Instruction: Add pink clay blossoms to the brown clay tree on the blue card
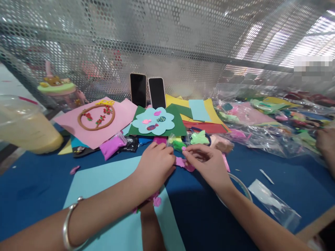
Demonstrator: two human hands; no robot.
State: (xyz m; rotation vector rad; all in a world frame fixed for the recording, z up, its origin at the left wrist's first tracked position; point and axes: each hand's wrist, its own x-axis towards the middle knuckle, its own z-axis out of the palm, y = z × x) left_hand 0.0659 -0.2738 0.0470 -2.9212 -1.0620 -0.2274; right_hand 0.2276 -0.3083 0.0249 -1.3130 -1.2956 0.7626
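Observation:
My left hand (157,164) has its fingers bent together beside a flat piece of pink clay (180,161); what it holds, if anything, is hidden. A small pink bit (183,148) is pinched between the thumb and forefinger of my right hand (206,160). Under my left forearm lies a light blue sheet (110,174) bearing a brown paper shape (150,223) and a pink clay flower (157,201). Green clay in a bag (178,144) is just behind my hands.
Behind stand two phones (138,90) and a flower-shaped card with fish (153,120). A plastic cup (26,127) is at left. Clay bags (264,139) crowd the right, where another person's hand (326,146) shows. A tape roll (242,184) lies by my right wrist.

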